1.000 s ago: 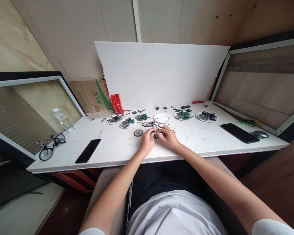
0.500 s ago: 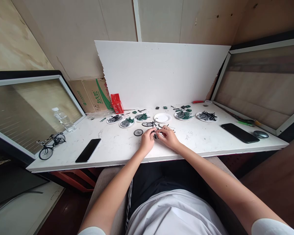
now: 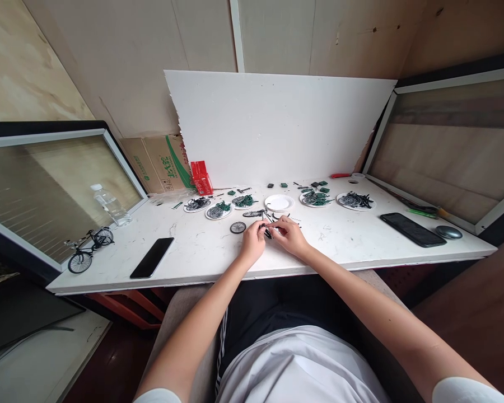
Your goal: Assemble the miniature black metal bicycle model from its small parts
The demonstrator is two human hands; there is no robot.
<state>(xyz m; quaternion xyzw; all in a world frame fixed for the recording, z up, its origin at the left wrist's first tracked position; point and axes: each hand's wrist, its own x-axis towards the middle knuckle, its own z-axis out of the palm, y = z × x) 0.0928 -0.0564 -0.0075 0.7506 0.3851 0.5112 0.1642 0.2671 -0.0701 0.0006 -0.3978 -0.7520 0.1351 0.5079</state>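
Close together above the white table, my left hand and my right hand are both closed on a partly built black model bicycle. Thumbs and fingertips pinch it from either side, and they hide much of its frame. One spoked wheel juts out beyond my left hand, seen nearly edge-on. Beside my left fingers, a loose black spoked wheel lies flat on the table. A white paper plate sits just past the hands. Small dark parts lie near my right fingers, too small to name.
Plates of black and green plastic parts, such as the right-hand plate, line the back. A finished model bicycle, a water bottle and a phone are at left. Another phone and a mouse are at right.
The wheel beyond my left hand has tilted and looks flatter than before. Both hands keep their pinch in nearly the same place. The whole view has shifted very slightly.
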